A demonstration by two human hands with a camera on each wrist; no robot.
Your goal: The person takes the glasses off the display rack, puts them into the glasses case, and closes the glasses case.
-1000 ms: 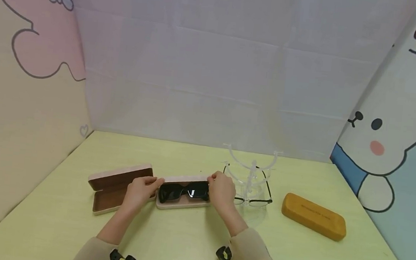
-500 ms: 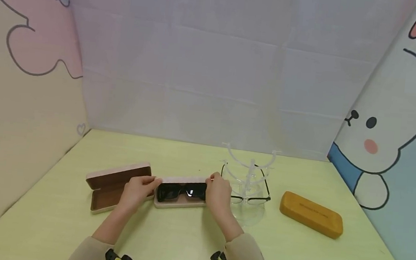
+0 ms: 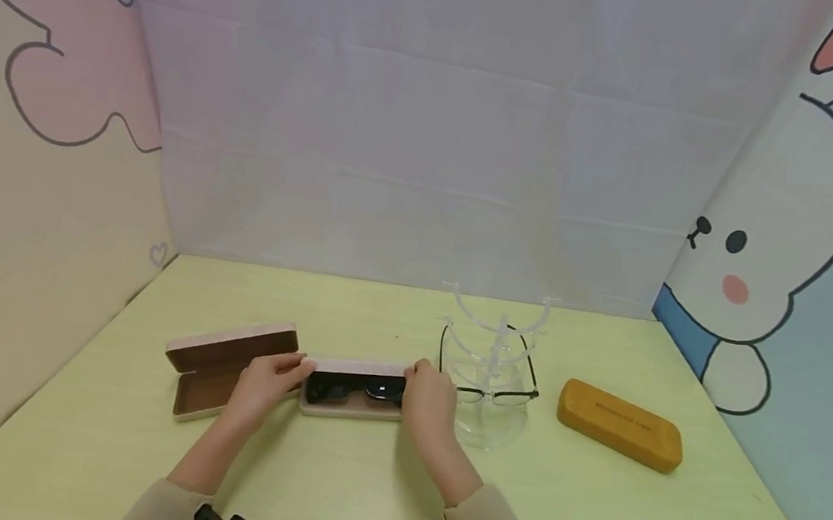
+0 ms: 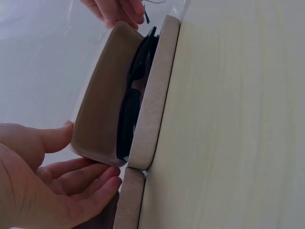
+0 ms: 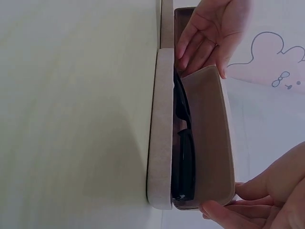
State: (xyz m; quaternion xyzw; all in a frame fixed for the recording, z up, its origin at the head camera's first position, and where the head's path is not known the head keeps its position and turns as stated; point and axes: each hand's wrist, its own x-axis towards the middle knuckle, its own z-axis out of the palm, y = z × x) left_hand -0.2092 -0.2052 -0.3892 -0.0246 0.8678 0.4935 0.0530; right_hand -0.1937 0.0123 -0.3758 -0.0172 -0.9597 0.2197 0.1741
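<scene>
In the head view, black sunglasses (image 3: 383, 389) lie in a pale pink glasses case (image 3: 352, 412) with its lid partly raised. My left hand (image 3: 257, 391) holds the lid's left end, thumb at the edge and fingers at the side. At the other end, my right hand (image 3: 432, 408) grips the lid between thumb and fingers. The left wrist view shows the lid's tan lining (image 4: 106, 95) slanting over the sunglasses. From the right wrist, the sunglasses (image 5: 187, 162) appear folded inside the case base.
Close on the left stands a second open glasses case (image 3: 232, 333) with a brown lining. A clear display stand (image 3: 495, 360) bearing black-rimmed eyeglasses (image 3: 516, 398) is just right of my right hand. Farther right lies a mustard-yellow glasses case (image 3: 620, 426), shut.
Both hands have tipped the lid forward and down over the sunglasses, which are now more covered. The whole scene has shifted slightly left in the head view.
</scene>
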